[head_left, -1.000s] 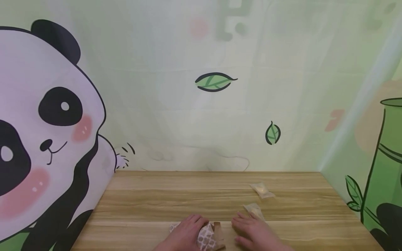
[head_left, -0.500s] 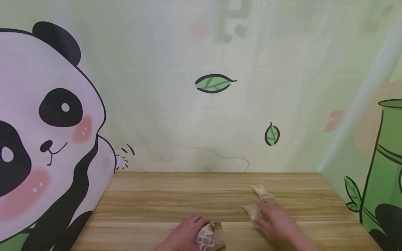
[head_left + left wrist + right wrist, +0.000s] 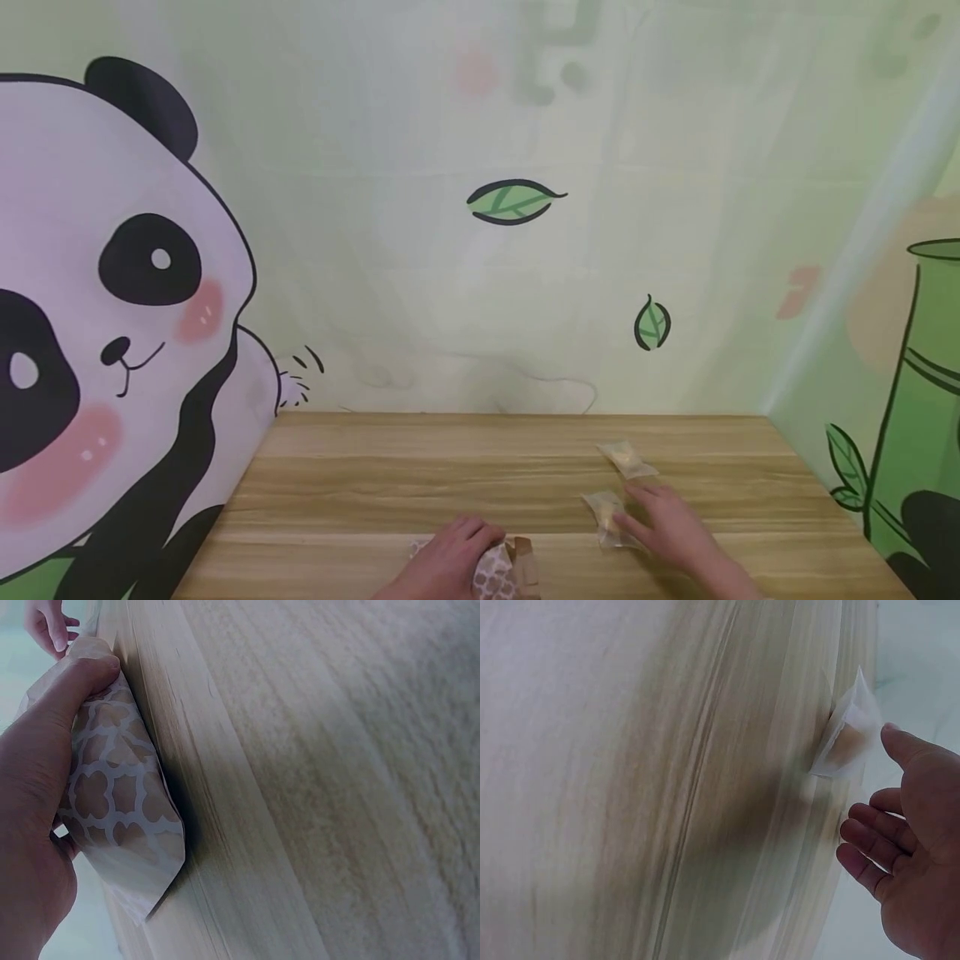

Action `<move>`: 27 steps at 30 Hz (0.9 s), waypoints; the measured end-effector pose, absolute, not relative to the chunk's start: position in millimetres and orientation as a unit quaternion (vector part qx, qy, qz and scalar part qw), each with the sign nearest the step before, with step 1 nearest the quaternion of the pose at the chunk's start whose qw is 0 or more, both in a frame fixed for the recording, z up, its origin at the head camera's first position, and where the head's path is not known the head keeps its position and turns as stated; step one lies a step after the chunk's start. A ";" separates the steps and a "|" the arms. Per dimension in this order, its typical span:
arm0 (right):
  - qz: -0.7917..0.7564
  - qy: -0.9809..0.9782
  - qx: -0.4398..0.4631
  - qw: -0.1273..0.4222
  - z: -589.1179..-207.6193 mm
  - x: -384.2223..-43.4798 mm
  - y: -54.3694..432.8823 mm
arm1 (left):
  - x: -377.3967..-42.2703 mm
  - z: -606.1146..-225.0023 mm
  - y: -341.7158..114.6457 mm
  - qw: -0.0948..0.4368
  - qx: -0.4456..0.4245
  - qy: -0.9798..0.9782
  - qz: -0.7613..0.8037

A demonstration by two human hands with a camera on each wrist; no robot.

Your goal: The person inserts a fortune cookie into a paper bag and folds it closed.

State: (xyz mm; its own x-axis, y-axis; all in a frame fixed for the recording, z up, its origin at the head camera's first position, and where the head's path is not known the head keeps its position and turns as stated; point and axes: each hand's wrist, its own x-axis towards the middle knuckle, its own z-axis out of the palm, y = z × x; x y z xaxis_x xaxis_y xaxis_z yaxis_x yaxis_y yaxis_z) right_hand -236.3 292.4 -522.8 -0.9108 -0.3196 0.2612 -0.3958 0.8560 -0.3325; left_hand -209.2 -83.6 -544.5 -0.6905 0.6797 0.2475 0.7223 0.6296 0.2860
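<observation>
My left hand [image 3: 442, 560] grips a brown paper bag [image 3: 497, 575] with a white lattice print, lying on its side at the table's near edge. In the left wrist view the thumb lies over the patterned bag [image 3: 112, 787]. The bag's mouth faces right; what is inside cannot be seen. My right hand [image 3: 671, 529] reaches over the table with fingers spread and holds nothing. Its thumb is close to a small translucent packet [image 3: 604, 510] with something yellowish inside. Behind that lies a similar packet [image 3: 626, 457], near the fingertips. The right wrist view shows one packet [image 3: 847, 739] beside the thumb.
The wooden table [image 3: 360, 475] meets a pale green backdrop [image 3: 390, 250] at its far edge. A panda print [image 3: 150, 333] stands on the left wall and green bamboo [image 3: 918, 400] on the right.
My right hand has moved right and away from me, from beside the bag's mouth to the two packets, uncovering the nearer one. The left hand still holds the bag in place.
</observation>
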 end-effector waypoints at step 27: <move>0.197 -0.968 0.145 0.056 -523.8 -257.1 273.2 | -209.6 -542.9 -87.3 0.006 -0.382 -0.905 -0.188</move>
